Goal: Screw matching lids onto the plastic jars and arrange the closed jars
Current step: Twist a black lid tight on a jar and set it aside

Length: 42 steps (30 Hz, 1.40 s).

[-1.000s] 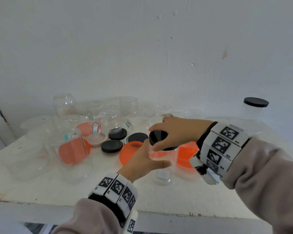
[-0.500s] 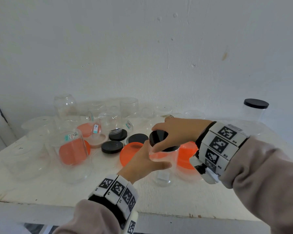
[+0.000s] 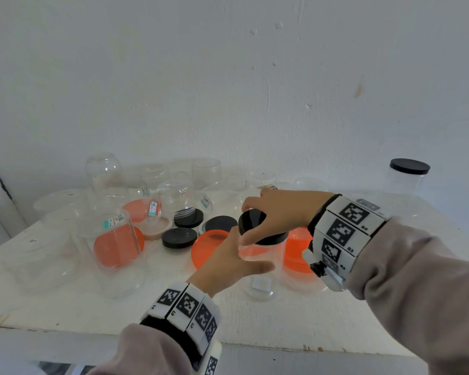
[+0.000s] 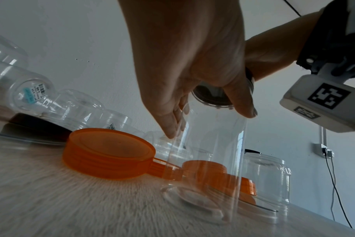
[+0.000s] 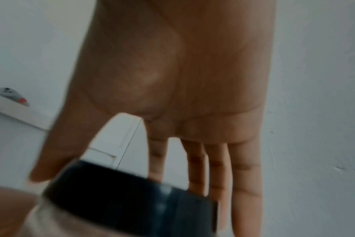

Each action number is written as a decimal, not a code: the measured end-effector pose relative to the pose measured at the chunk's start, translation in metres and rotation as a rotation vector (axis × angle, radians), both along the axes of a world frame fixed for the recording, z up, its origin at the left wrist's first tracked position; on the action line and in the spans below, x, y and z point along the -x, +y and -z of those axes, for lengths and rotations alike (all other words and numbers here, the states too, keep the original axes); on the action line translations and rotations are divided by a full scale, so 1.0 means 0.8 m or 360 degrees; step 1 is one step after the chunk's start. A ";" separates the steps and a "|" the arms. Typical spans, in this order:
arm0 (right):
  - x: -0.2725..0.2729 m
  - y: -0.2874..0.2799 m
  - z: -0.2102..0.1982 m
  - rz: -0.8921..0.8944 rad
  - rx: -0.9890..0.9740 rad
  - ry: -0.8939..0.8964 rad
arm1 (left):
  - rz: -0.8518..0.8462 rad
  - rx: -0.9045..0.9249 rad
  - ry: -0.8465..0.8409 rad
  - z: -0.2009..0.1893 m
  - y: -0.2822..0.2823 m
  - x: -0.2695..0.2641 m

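One clear jar, upright on desk: left hand fingers wrapped around it; right hand fingers pinching black lid on top.

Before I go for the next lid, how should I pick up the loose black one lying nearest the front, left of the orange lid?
Take the loose black lid by its ribbed rim, coming straight down from above. It lies flat on the table, so only the rim gives opposing sides; the orange lid sits close on its right, so pinch front to back.

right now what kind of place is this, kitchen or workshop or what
Hard to say; likely a bare spare room used as a work spot: a worn white table against a plain white wall, crowded with empty clear jars and loose lids.
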State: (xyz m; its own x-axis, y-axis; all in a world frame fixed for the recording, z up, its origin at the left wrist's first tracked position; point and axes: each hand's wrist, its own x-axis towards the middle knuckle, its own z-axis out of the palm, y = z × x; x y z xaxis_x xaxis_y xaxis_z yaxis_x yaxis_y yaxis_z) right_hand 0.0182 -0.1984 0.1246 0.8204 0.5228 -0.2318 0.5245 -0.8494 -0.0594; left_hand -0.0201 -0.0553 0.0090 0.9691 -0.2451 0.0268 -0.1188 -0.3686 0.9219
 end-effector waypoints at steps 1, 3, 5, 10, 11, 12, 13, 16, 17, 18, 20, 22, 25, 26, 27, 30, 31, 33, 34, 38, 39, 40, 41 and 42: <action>-0.001 -0.001 -0.004 -0.0019 -0.0009 0.0069 | -0.0003 0.0015 0.0003 0.001 0.000 -0.001; -0.004 -0.003 -0.011 -0.0083 -0.0030 0.0173 | -0.0025 0.0033 0.0011 0.003 -0.001 -0.002; -0.006 -0.006 -0.013 -0.0130 -0.0063 0.0189 | -0.0038 0.0032 0.0008 0.004 -0.001 -0.003; -0.004 -0.010 -0.006 -0.0166 -0.0116 0.0131 | -0.0041 0.0015 0.0007 0.002 0.000 -0.001; -0.002 -0.011 -0.004 -0.0176 -0.0112 0.0118 | -0.0041 0.0021 0.0003 0.002 0.000 0.000; -0.001 -0.012 -0.001 -0.0183 -0.0105 0.0102 | -0.0041 0.0025 -0.0004 0.003 0.000 0.000; 0.001 -0.014 0.002 -0.0184 -0.0098 0.0087 | -0.0040 0.0028 -0.0011 0.003 0.000 0.000; 0.006 -0.018 0.011 -0.0159 -0.0118 0.0057 | -0.0071 0.0032 -0.0023 0.005 0.000 -0.001; 0.007 -0.020 0.014 -0.0153 -0.0131 0.0041 | -0.0084 0.0035 -0.0025 0.006 -0.001 -0.002; 0.008 -0.021 0.017 -0.0147 -0.0144 0.0025 | -0.0096 0.0035 -0.0025 0.008 -0.001 -0.002; 0.010 -0.021 0.023 -0.0130 -0.0181 -0.0001 | -0.0105 0.0029 -0.0027 0.009 0.000 -0.003; 0.013 -0.021 0.029 -0.0103 -0.0232 -0.0027 | -0.0091 0.0021 -0.0016 0.009 0.000 -0.001; 0.017 -0.020 0.040 -0.0067 -0.0322 -0.0095 | -0.0098 -0.0018 -0.0013 0.007 0.000 -0.001; 0.019 -0.020 0.044 -0.0053 -0.0368 -0.0121 | -0.0105 -0.0020 -0.0011 0.006 0.000 -0.002; 0.020 -0.020 0.048 -0.0036 -0.0417 -0.0142 | -0.0105 -0.0023 -0.0007 0.006 0.000 -0.002; 0.026 -0.021 0.060 -0.0004 -0.0513 -0.0215 | -0.0100 -0.0043 0.0033 0.004 0.001 -0.001; 0.027 -0.020 0.064 0.0001 -0.0529 -0.0260 | -0.0094 -0.0046 0.0039 0.003 0.001 -0.001; 0.029 -0.019 0.072 0.0014 -0.0559 -0.0345 | -0.0088 -0.0062 0.0034 0.003 0.001 -0.001; 0.029 -0.019 0.074 0.0017 -0.0571 -0.0374 | -0.0089 -0.0069 0.0033 0.003 0.002 -0.002; 0.029 -0.017 0.081 0.0029 -0.0632 -0.0392 | -0.0090 -0.0122 0.0041 0.005 0.005 -0.004; 0.030 -0.018 0.083 0.0028 -0.0658 -0.0385 | -0.0083 -0.0121 0.0033 0.005 0.005 -0.004; 0.030 -0.020 0.084 0.0019 -0.0686 -0.0373 | -0.0073 -0.0113 0.0007 0.004 0.005 -0.004; 0.030 -0.023 0.085 0.0002 -0.0717 -0.0351 | -0.0056 -0.0115 -0.0030 0.004 0.005 -0.004; 0.030 -0.028 0.086 -0.0023 -0.0746 -0.0319 | -0.0039 -0.0130 -0.0061 0.003 0.004 -0.005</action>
